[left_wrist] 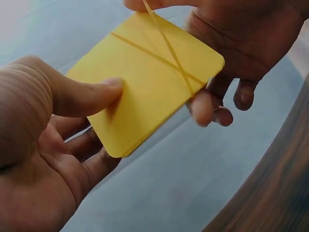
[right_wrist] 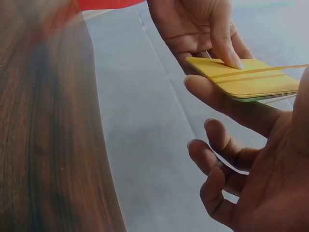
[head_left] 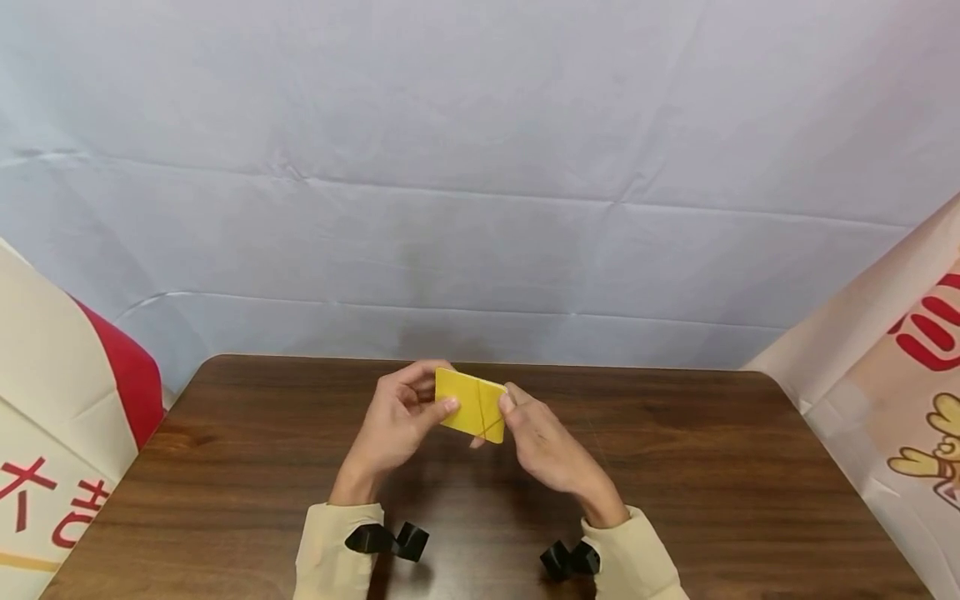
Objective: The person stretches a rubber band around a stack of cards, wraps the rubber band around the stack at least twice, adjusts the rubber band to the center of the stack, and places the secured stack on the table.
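Observation:
A thin stack of yellow cards (head_left: 461,404) with rounded corners is held tilted above the table. My left hand (head_left: 396,419) pinches one end of it, thumb flat on the top card and fingers underneath. Across the other end a yellow rubber band (left_wrist: 167,46) forms a crossing. One strand stretches away from the cards toward the thumb of my right hand (head_left: 546,442), which holds it. The right index finger (right_wrist: 231,104) lies under the stack, while the other right fingers curl loosely below. Where the band meets the right thumb is partly cut off in the wrist views.
Beneath the hands lies a dark brown wooden table (head_left: 225,467) with rounded far corners. A pale cloth (head_left: 480,233) hangs behind it. Printed banners stand at the left (head_left: 67,400) and right (head_left: 900,400) sides.

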The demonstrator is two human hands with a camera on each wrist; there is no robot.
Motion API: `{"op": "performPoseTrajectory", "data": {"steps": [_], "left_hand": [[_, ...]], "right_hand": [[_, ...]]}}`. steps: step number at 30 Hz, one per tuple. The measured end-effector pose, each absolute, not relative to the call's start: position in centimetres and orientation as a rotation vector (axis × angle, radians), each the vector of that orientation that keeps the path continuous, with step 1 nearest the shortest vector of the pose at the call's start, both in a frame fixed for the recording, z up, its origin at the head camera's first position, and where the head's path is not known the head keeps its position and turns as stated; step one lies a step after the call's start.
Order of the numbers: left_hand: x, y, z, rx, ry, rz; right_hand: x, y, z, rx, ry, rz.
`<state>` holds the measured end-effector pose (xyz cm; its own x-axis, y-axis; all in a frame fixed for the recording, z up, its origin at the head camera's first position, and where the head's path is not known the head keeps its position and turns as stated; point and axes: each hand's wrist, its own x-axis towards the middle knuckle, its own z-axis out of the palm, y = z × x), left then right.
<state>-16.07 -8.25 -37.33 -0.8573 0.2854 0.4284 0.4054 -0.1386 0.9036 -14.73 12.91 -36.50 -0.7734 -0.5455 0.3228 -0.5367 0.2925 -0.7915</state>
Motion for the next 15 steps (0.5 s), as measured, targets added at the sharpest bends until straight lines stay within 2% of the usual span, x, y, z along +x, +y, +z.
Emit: {"op": "performPoseTrajectory", "data": {"steps": [5,8,15], "left_hand": [[-14.8,-8.0,-35.3,-0.923,-2.131,-1.991],[-14.3,-7.7,-34.6,-0.978,-2.195,-1.942],[-13.9,-7.5,-34.1,-0.953,-2.277,-1.903]], "right_hand": [[-14.3,13.1,-35.7,-1.047,2.584,-1.474],[-15.0,13.5,-37.0,-1.032,2.546,-1.465],[-15.5,13.6,-37.3,-0.948,2.506,-1.463]]}}
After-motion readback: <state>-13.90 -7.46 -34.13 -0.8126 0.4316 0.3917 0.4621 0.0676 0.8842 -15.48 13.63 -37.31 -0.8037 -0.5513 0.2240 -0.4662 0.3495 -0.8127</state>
